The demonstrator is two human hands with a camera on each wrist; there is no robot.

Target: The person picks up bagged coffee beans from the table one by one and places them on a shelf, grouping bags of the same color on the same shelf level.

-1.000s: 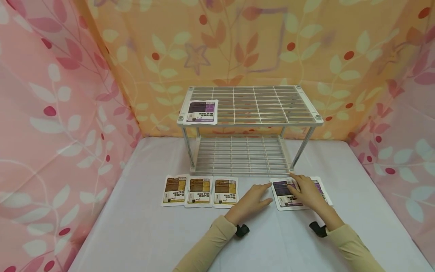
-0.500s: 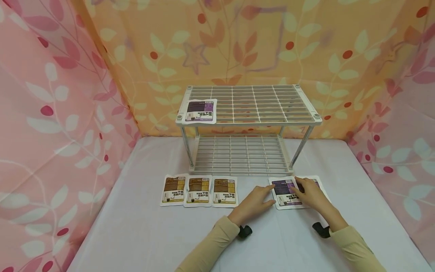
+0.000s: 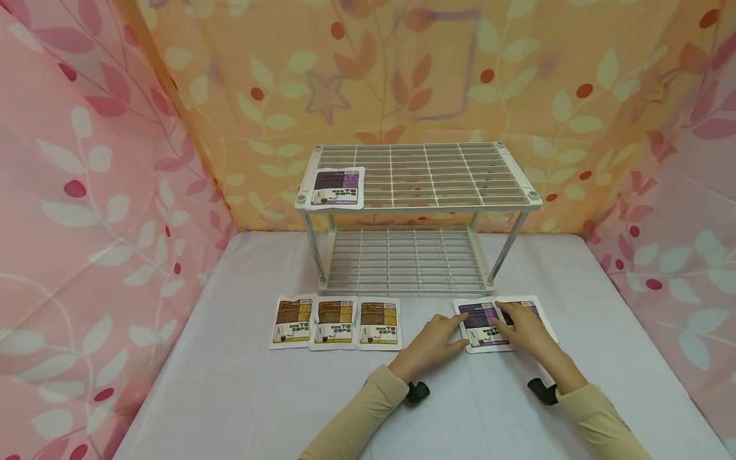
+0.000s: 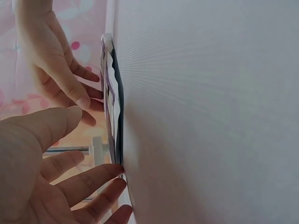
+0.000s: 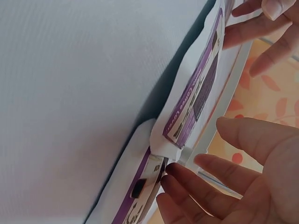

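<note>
Two flat white pouches with purple-and-black labels lie side by side on the white table, the left pouch lapping over the edge of the right pouch. At the left pouch's left edge is my left hand, fingers relaxed and spread, fingertips by the edge; whether they touch it is unclear. My right hand reaches over the right pouch and hides much of it. In the right wrist view its loosely bent fingertips are at the seam between the two pouches, and the thumb stands apart from them.
Behind the hands stands a two-tier white wire rack on metal legs. One purple-labelled pouch lies at its upper left corner. Three brown-and-yellow pouches lie in a row before it. Patterned curtains enclose the table.
My right hand has drawn its fingers back slightly from the rack's front corner. The left hand has shifted a little right against the left purple pouch. The camera view drifts slightly.
</note>
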